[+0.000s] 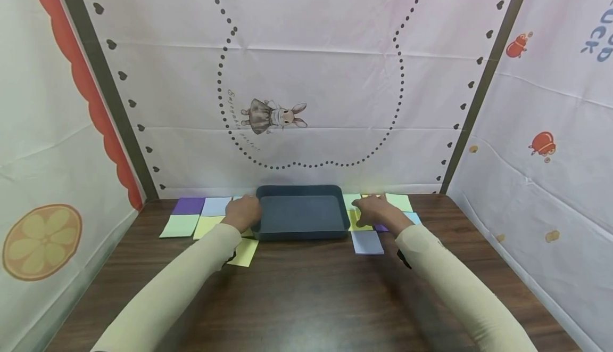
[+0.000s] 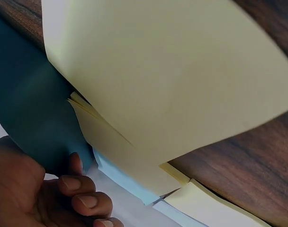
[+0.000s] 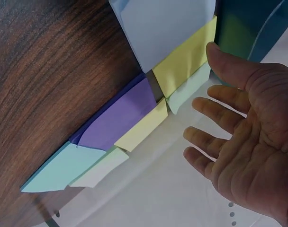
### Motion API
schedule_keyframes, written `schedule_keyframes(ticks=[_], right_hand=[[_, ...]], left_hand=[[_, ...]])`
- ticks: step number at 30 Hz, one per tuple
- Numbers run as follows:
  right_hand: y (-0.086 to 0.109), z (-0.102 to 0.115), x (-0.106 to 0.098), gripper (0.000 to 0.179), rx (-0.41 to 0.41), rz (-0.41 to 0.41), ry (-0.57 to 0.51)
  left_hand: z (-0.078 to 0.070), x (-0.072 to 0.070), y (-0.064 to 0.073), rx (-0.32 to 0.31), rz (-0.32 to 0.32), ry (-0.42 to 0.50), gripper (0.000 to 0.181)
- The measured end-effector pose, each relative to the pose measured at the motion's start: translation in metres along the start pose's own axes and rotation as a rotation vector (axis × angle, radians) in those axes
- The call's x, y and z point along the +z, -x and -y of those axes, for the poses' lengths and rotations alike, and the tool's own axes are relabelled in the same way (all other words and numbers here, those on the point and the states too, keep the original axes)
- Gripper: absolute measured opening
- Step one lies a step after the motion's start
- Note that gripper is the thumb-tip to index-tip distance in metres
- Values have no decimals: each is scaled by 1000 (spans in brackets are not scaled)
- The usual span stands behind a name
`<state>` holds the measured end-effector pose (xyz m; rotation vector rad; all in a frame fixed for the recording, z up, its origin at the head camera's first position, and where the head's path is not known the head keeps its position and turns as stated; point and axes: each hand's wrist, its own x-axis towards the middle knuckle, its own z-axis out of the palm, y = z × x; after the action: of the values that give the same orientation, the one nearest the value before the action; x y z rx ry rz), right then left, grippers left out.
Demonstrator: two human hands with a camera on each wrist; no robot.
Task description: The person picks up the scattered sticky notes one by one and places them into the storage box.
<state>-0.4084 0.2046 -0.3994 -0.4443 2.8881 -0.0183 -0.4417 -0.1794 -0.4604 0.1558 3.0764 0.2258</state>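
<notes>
"How will the tray [image 1: 301,213] handle?"

"Probably light and stiff; best held by its short sides."

"Where is it?"

"Just below the frame's centre, between the left hand [image 1: 242,212], curled at one side (whether gripping is unclear), and the right hand [image 1: 380,213], fingers extended near the other, holding nothing."

There are two hands [image 1: 243,212] [image 1: 377,211], one tray [image 1: 301,213] and one table [image 1: 306,299]. Seven sticky notes [image 1: 180,226] show left of the tray, seven right. One rabbit [image 1: 268,116] is printed behind.
</notes>
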Motion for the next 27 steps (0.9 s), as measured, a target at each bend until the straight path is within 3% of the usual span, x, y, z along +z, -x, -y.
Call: schedule_keyframes(ticks=[4,10,12,13,20,25,27], right_hand=[[-2,3,3,62,7,20,4],[-5,6,11,53,41,30,3],[-6,7,13,49,39,23,9],[-6,7,14,48,41,21,10],[-7,11,15,57,57,-8,-16],[-12,8,15,48,18,-26,-42],[-17,3,17,43,-10,-32,-50]], left_hand=[[-11,-14,19,-8,17,15,37],[-12,-14,17,-26,39,17,36],[-18,-20,22,-40,46,33,32],[-9,-8,12,-28,21,34,35],[-3,4,-1,-43,22,71,30],[15,35,-31,-38,10,48,33],[20,40,-37,-36,17,47,34]])
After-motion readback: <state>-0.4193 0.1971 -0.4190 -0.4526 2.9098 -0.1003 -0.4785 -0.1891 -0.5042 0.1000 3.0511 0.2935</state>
